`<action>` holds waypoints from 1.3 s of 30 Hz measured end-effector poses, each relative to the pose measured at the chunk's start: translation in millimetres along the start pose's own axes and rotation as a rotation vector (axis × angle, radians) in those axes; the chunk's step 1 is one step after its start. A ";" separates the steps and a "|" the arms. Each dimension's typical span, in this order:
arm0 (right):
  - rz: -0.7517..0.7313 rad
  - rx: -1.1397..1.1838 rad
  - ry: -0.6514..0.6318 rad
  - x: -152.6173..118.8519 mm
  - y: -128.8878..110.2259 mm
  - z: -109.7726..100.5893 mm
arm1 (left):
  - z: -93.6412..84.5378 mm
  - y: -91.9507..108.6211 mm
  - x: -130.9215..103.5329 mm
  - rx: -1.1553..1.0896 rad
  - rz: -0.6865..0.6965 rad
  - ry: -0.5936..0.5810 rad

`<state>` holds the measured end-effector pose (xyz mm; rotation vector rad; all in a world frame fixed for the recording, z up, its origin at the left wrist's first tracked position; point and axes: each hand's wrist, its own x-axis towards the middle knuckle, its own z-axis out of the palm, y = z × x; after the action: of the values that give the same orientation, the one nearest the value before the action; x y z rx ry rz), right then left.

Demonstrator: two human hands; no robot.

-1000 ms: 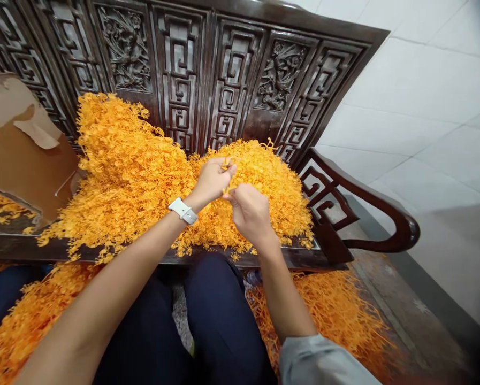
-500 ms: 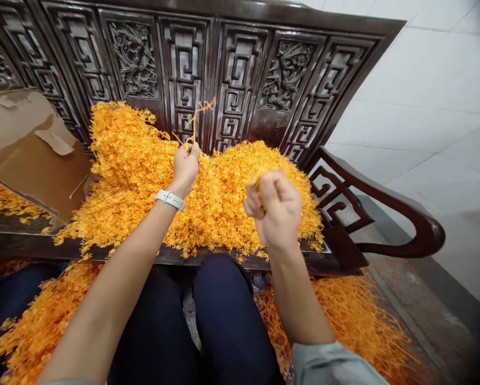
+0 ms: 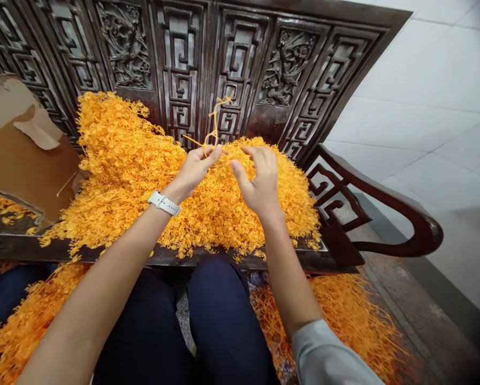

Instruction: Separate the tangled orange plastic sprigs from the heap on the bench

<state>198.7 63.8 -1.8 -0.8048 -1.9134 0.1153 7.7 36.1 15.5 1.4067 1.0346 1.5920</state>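
My left hand (image 3: 197, 166), with a pale watch strap at its wrist, pinches a thin orange plastic sprue (image 3: 214, 125) whose branched stem sticks up above the fingers. Just to the right, my right hand (image 3: 261, 179) has its thumb and fingers apart, with nothing visible between them. Both hands are over a heap of small orange plastic pieces (image 3: 135, 176) spread on the dark wooden bench (image 3: 175, 258). The small pieces are tangled together, so their exact kind cannot be told.
A torn cardboard box (image 3: 35, 155) stands on the bench at the left. The bench has a carved back (image 3: 183, 64) and a curved armrest (image 3: 420, 235). Thin orange sprues (image 3: 356, 315) lie on the floor at the right. More orange pieces (image 3: 35, 321) lie low at the left.
My left hand has moved right with the sprue. My right hand, closed on something orange before, has opened and come closer to the left hand. The view has shifted slightly.
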 end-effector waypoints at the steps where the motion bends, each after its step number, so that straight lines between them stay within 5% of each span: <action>1: -0.054 0.007 -0.037 2.1 -7.9 0.5 | 2.2 -0.6 -1.1 0.045 0.030 -0.011; 4: -0.061 0.024 -0.115 8.0 -17.6 8.4 | 5.1 -1.0 -2.4 0.196 0.114 0.091; 7: 0.038 0.142 -0.053 2.3 -16.9 22.8 | 9.4 -1.8 -4.4 0.216 0.112 0.195; 14: 0.127 0.092 0.230 -50.8 -46.6 49.9 | 33.9 -20.6 -5.8 0.142 -0.197 0.386; 18: -0.018 0.141 0.267 -73.9 -81.4 25.7 | -13.6 -29.5 10.8 0.076 -0.306 0.797; 20: -0.073 0.266 0.197 -71.5 -81.8 12.2 | -45.3 -33.8 14.7 0.022 -0.259 0.874; 23: 0.055 0.311 0.094 -49.0 -42.2 10.2 | -70.4 -38.7 12.8 -0.144 -0.321 0.693; 26: 0.355 0.064 -0.045 -24.4 19.2 23.9 | -64.4 -37.0 11.1 -0.265 -0.312 0.500; 28: 0.372 -0.008 -0.113 -17.2 44.4 32.4 | -51.8 -32.3 12.1 -0.322 -0.282 0.425; 33: 0.392 0.396 -0.073 -19.6 25.7 52.9 | -16.9 -21.2 10.3 -0.328 -0.237 0.248; 39: 0.514 0.858 0.082 -0.7 16.3 71.2 | 7.7 -16.3 -1.1 -0.024 -0.254 0.125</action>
<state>147.2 94.6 -43.4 -0.6525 -1.3302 1.1120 15.9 41.9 0.5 1.1205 1.2114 1.5132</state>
